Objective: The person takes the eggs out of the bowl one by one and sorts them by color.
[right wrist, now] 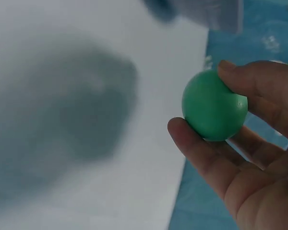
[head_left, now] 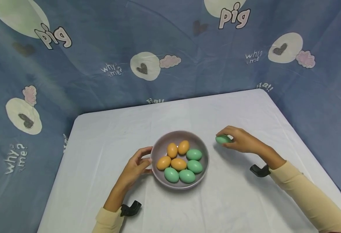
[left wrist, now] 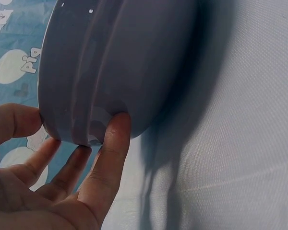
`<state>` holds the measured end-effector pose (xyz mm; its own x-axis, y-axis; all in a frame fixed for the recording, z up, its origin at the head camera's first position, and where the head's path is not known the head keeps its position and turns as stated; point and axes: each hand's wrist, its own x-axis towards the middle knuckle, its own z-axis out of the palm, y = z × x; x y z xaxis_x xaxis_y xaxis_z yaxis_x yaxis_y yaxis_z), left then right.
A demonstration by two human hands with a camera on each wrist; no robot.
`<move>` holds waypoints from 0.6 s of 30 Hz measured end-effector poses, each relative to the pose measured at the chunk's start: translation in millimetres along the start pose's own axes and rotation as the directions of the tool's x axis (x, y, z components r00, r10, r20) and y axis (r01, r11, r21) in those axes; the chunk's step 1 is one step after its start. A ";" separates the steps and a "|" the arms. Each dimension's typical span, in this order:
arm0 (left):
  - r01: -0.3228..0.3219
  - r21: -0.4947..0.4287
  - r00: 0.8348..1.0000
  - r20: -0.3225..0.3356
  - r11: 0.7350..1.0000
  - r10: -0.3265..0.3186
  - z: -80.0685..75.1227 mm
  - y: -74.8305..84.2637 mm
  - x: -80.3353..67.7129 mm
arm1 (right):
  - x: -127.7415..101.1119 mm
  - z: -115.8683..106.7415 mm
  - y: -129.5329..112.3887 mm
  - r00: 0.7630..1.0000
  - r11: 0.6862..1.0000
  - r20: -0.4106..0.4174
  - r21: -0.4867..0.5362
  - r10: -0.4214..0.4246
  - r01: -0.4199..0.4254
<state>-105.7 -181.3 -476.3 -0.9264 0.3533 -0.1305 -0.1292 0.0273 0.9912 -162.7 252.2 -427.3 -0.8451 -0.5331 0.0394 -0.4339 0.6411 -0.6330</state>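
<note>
A mauve bowl (head_left: 179, 186) stands near the middle of the table, holding several orange eggs (head_left: 178, 164) and several green eggs (head_left: 195, 166). My left hand (head_left: 136, 165) grips the bowl's left side. In the left wrist view, one digit is at the rim of the bowl (left wrist: 110, 62) while the other fingers (left wrist: 116, 148) spread along its outer wall. To the right of the bowl, my right hand (head_left: 240, 139) pinches another green egg (head_left: 223, 139) above the table. The right wrist view shows this green egg (right wrist: 213, 105) between thumb and fingers, its shadow falling on the cloth.
A white cloth covers the table (head_left: 112, 136). Behind it and along both sides hangs a blue printed curtain (head_left: 187, 77). A black wrist mount (head_left: 131, 208) sits at the left cuff and another black mount (head_left: 260, 171) at the right cuff.
</note>
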 end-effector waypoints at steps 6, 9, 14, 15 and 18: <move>-0.003 0.000 1.000 0.001 1.000 0.003 -0.3 -0.4 -1.6 | -1.9 6.8 22.2 0.998 0.999 -0.044 -0.024 0.036 -0.037; -0.008 -0.002 1.000 0.002 1.000 0.008 -0.1 -0.3 -2.1 | -1.9 8.5 28.8 0.998 0.999 -0.059 -0.031 0.038 -0.040; -0.013 -0.001 1.000 0.003 1.000 0.013 0.5 0.1 -2.2 | -2.5 12.2 37.1 0.996 0.997 -0.073 -0.050 0.058 -0.061; -0.013 0.001 1.000 0.003 1.000 0.013 0.6 0.2 -2.1 | -2.6 13.4 38.4 0.995 0.996 -0.076 -0.055 0.061 -0.065; -0.013 0.004 1.000 0.003 1.000 0.013 0.6 0.6 -1.6 | -2.7 17.1 42.8 0.994 0.995 -0.086 -0.066 0.069 -0.075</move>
<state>-104.1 -181.3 -475.6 -0.9268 0.3565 -0.1180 -0.1163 0.0263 0.9929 -173.6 271.7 -467.7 -0.8970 -0.4376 0.0622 -0.3888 0.7141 -0.5821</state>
